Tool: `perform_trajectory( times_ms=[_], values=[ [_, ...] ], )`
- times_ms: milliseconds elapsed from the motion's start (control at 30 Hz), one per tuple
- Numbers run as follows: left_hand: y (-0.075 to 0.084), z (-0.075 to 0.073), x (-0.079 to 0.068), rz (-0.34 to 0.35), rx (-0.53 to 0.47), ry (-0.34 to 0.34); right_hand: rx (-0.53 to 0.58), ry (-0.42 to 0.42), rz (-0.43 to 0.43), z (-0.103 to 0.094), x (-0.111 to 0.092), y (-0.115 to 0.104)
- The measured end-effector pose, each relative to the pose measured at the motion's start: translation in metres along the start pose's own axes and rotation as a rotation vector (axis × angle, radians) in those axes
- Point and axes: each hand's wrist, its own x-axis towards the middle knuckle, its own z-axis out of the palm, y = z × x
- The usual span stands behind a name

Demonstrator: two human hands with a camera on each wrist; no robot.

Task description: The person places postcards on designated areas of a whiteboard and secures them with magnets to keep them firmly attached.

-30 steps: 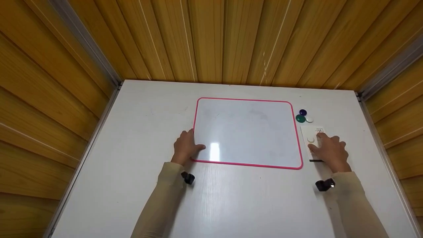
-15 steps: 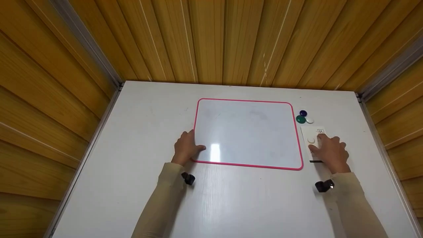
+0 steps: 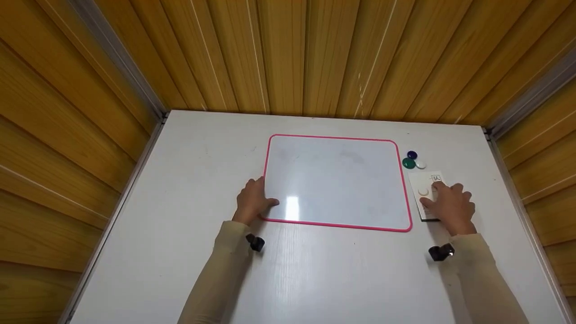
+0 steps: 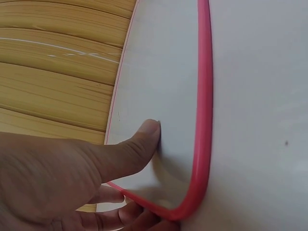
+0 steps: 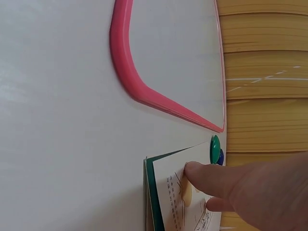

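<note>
A whiteboard (image 3: 335, 180) with a pink frame lies flat on the white table. My left hand (image 3: 253, 200) grips its near-left edge. In the left wrist view the thumb (image 4: 149, 132) lies over the board's face and the fingers (image 4: 139, 219) are at the frame's outer side. Right of the board, my right hand (image 3: 451, 206) holds a small stack of printed cards (image 3: 418, 180), thumb and index finger on the top card. The right wrist view shows a pale yellow picture and writing on that card, with a dark green layer beneath. My other right fingers' contact is hidden.
Three round glossy buttons, blue (image 3: 412, 155), green (image 3: 408, 163) and white (image 3: 420, 164), sit together beyond the cards, near the board's right edge. Wood-panel walls (image 3: 288, 54) stand behind and beside the table (image 3: 315, 274).
The cards' left edge now shows a dark line in the head view, as if slightly tilted. Both hands stay in nearly the same places; the board has not visibly moved.
</note>
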Motion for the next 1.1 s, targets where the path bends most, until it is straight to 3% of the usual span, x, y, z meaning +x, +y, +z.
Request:
perform_trajectory(
  times_ms=[433,1100],
  values=[
    [-0.002,0.001,0.001,0.010,-0.017,0.013,0.056,0.084,-0.063,-0.014,0.003,0.005],
    [-0.010,0.002,0.001,0.024,-0.123,-0.013,0.083,0.053,-0.062,-0.036,0.002,0.004]
  ],
)
